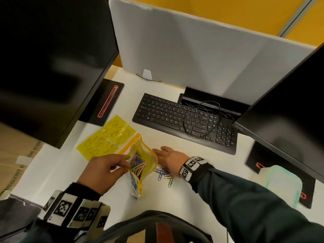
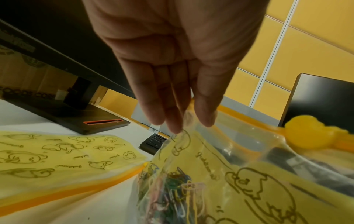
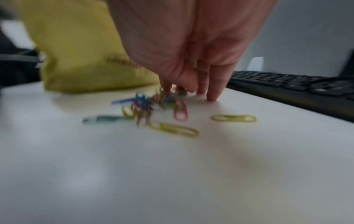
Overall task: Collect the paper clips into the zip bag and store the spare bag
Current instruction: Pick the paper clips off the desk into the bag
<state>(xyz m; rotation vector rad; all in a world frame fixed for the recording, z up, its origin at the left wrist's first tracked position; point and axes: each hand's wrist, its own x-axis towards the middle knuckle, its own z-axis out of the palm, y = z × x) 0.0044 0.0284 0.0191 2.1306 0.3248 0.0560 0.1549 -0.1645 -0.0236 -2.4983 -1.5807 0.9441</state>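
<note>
My left hand point(image 1: 125, 164) pinches the rim of a yellow zip bag point(image 1: 150, 155) and holds its mouth open above the desk. Several coloured paper clips point(image 1: 138, 166) lie inside it, also seen through the bag wall point(image 2: 220, 166) as a tangle of clips point(image 2: 172, 189) under my left fingers point(image 2: 172, 121). Right of the bag, my right hand point(image 1: 158, 150) is on the white desk with straight fingers. Its fingertips point(image 3: 210, 97) touch down at a small pile of loose clips point(image 3: 153, 106). Those loose clips point(image 1: 164, 174) lie near my wrist. The spare bag point(image 1: 107, 137) lies flat behind.
A black keyboard point(image 1: 184, 120) with a loose cable sits behind my right hand. Black monitors stand at left point(image 1: 43, 67) and right point(image 1: 289, 111), their bases on the desk. A translucent container point(image 1: 280, 183) stands at the right. A grey divider panel point(image 1: 192, 50) closes the back.
</note>
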